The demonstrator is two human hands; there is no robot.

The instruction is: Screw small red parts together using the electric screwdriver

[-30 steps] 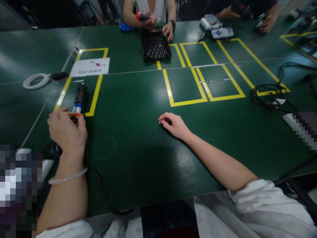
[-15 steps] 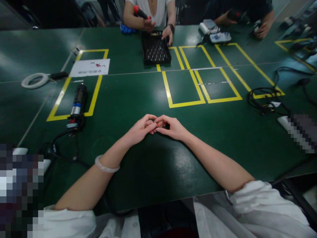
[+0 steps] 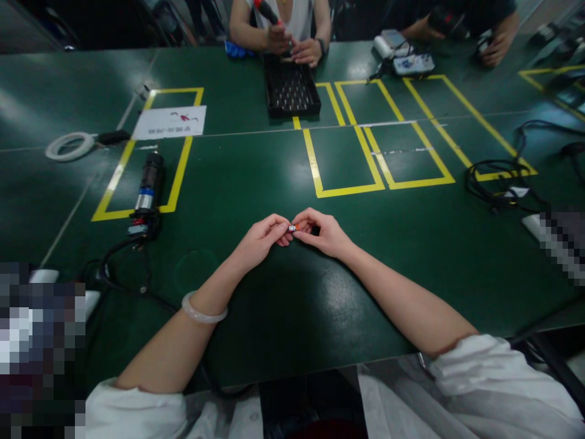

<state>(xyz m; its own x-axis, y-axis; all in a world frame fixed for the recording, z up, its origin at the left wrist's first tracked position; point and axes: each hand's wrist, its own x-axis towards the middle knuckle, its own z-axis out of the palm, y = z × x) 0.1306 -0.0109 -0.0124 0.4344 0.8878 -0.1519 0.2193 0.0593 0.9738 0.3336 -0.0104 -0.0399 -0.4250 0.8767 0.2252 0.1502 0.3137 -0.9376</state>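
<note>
In the head view, the left hand [image 3: 261,242] and the right hand [image 3: 328,235] face each other over the near middle of the green table [image 3: 247,164]. A small orange and silver part [image 3: 294,228] is between their fingertips: the left thumb and fingers pinch its left end, and the right thumb and fingers grasp its orange right end. Its exact shape is too small to tell. A pale bangle [image 3: 203,316] circles the left wrist.

To the left, a black cylindrical device [image 3: 150,177] with 1 blue band lies partly inside a yellow tape frame [image 3: 181,174]; beyond it, a white card [image 3: 169,122] overlaps the tape. Across the table, a co-worker in white holds a red-and-black tool [image 3: 269,12] over a black tray [image 3: 292,111] bearing small shiny pieces. Coiled black cable [image 3: 487,197] lies at the right.
</note>
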